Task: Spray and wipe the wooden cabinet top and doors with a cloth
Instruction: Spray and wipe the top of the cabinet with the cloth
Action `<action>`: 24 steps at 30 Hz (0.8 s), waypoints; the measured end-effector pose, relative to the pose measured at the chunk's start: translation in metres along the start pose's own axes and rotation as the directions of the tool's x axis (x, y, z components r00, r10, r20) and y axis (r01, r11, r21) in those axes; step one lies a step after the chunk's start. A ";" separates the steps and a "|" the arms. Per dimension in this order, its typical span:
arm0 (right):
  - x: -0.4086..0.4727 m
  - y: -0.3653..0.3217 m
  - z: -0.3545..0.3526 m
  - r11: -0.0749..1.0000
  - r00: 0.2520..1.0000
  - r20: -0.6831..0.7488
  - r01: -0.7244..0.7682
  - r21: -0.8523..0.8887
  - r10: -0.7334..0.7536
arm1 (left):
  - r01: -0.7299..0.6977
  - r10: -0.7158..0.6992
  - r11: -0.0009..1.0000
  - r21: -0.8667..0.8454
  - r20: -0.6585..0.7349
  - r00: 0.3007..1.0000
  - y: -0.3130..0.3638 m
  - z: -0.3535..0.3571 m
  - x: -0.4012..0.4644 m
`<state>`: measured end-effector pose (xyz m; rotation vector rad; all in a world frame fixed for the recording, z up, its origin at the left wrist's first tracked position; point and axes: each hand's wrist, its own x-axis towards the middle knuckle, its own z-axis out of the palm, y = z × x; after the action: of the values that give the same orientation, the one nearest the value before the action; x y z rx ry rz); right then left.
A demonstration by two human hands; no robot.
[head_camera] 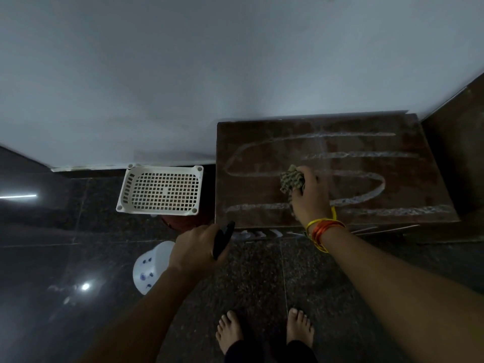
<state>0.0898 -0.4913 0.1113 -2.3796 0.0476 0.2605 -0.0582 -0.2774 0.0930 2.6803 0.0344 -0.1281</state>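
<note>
Now wiping the cabinet top (366,184).
Right grip (310,197) clamps the cloth (291,180); left grip (195,248), at 7 o'clock, clasps a black sprayer (222,241).

Two bare forearms, no sleeves anywhere along them. Left hand (195,247) at about 7 o'clock of centre, unadorned, wrist bare. Right hand (310,197) at about 4 o'clock, wrist wrapped in a bundle of threads (323,230): several orange-red strands bunched together, thin yellow loops hanging looser around them. At 6 o'clock, two bare feet (264,330), dark trouser hems (269,353) just covering the ankles.
</note>
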 end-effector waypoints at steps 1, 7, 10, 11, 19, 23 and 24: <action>-0.003 0.000 0.001 1.000 1.000 0.004 0.006 0.001 -0.006 | 0.006 -0.006 1.000 0.005 -0.006 1.000 0.000 0.000 -0.002; -0.012 -0.001 -0.001 0.999 0.999 -0.002 0.047 0.002 -0.047 | 0.066 -0.067 0.997 0.044 0.017 0.998 -0.003 -0.004 -0.011; -0.010 0.001 -0.006 0.999 0.999 -0.001 0.035 -0.001 -0.035 | 0.137 -0.139 0.989 0.052 0.034 0.990 -0.005 -0.007 -0.012; -0.009 0.003 -0.007 0.999 0.999 -0.003 0.036 -0.004 -0.036 | 0.158 -0.159 0.986 0.052 0.033 0.987 -0.004 -0.009 -0.012; -0.005 0.009 -0.018 0.999 0.999 -0.023 0.029 -0.015 -0.030 | 0.277 -0.274 0.961 0.024 -0.090 0.958 0.002 -0.021 0.006; -0.006 0.009 -0.021 0.999 0.999 -0.019 0.042 -0.018 -0.042 | 0.261 -0.257 0.965 0.022 -0.108 0.960 0.013 -0.031 0.027; -0.005 0.008 -0.021 0.999 0.999 -0.016 0.046 -0.018 -0.046 | 0.250 -0.246 0.968 0.027 -0.098 0.964 0.015 -0.033 0.033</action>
<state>0.0872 -0.5116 0.1215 -2.3969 -0.0016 0.2198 -0.0220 -0.2761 0.1257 2.7088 0.4023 -0.0814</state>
